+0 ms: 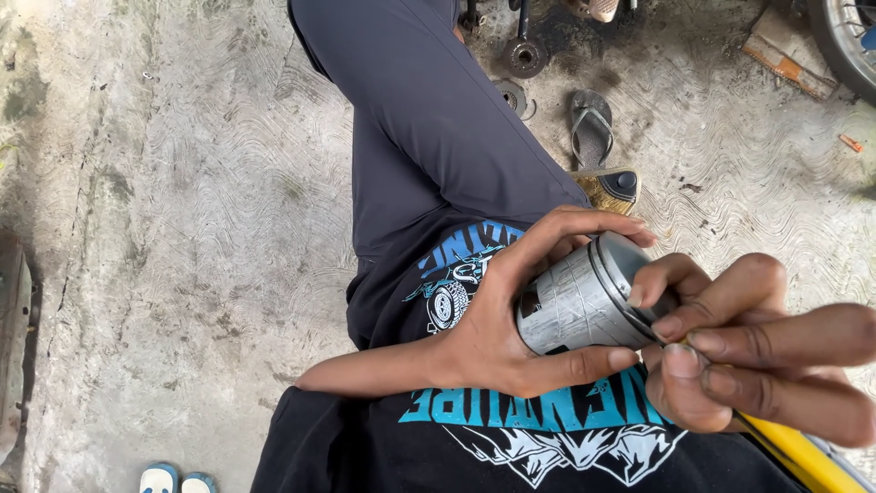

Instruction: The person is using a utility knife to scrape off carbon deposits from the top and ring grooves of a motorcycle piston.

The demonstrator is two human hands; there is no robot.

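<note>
Right hand (pixel 757 351) pinches scratched grey metal piston (pixel 584 297), left hand (pixel 511 315) cradling.

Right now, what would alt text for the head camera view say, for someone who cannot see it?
A person's left hand grips a grey metal piston on its side, while the right hand works at its ringed end with a yellow-handled tool. Beneath them are dark trousers, a black printed shirt, and a rough concrete floor with a sandal and round metal parts.
</note>
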